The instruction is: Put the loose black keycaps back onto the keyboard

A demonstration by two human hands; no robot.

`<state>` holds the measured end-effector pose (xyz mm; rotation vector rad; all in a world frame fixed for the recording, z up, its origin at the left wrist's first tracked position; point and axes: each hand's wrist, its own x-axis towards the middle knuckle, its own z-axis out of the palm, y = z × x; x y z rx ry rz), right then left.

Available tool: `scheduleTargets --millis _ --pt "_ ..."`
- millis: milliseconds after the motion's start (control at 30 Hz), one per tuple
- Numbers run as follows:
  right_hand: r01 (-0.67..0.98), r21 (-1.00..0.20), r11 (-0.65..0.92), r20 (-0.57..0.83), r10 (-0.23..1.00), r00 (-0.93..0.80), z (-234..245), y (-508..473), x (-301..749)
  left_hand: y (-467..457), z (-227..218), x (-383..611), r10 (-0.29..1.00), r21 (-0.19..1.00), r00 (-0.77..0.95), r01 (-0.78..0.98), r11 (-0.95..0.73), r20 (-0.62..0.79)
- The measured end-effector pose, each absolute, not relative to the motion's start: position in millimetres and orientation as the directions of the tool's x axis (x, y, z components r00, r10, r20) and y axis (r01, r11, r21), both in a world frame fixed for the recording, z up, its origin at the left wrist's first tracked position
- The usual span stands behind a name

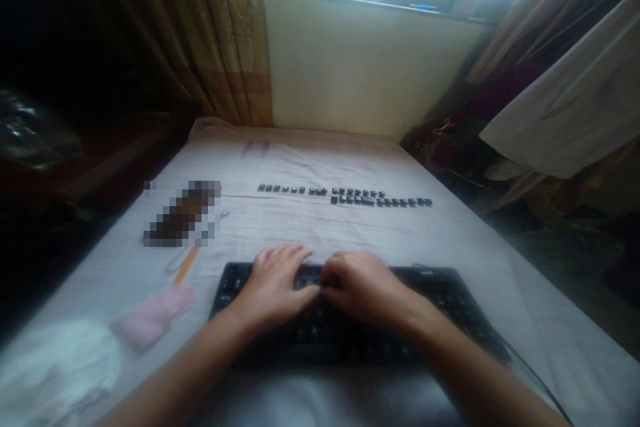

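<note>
A black keyboard (440,293) lies on a pale cloth-covered surface (500,260) right in front of me. My left hand (273,283) rests flat on its upper left part, fingers stretched forward. My right hand (363,287) lies over the middle of the keyboard with its fingers curled down and pinched at the keys near my left thumb; what they grip is hidden. Farther back, several loose black keycaps (345,196) are laid out in rows on the cloth.
A pink cloth (155,317) and a white crumpled cloth (55,367) lie at the left. An orange stick-like tool (186,265) lies beside a blurred-out patch (183,212). Curtains hang at both sides; a wall and a window are behind.
</note>
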<state>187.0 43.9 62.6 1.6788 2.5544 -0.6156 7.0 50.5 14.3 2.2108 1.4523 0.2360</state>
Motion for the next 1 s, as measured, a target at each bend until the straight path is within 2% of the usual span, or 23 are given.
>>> scheduleTargets --millis 300,467,600,733,1000 --pt "0.884 -0.319 0.341 -0.2 0.888 -0.414 56.9 45.4 188.0 49.8 11.3 7.8 0.906 0.473 0.413 0.82 -0.324 -0.096" --pt "0.846 -0.433 0.311 -0.184 0.889 -0.42 52.6 44.3 194.6 49.2 12.7 8.8 0.907 0.469 0.408 0.824 -0.317 -0.103" --pt "0.817 -0.532 0.223 -0.186 0.91 -0.369 50.4 45.4 199.8 49.0 13.9 9.0 0.903 0.463 0.411 0.829 -0.313 -0.124" --pt "0.847 -0.511 0.145 -0.186 0.944 -0.274 46.9 49.6 198.3 49.5 13.6 9.0 0.904 0.46 0.408 0.832 -0.311 -0.126" --pt "0.871 -0.479 0.113 -0.219 0.945 -0.243 47.0 49.6 194.8 49.7 15.0 9.8 0.905 0.451 0.402 0.839 -0.305 -0.136"
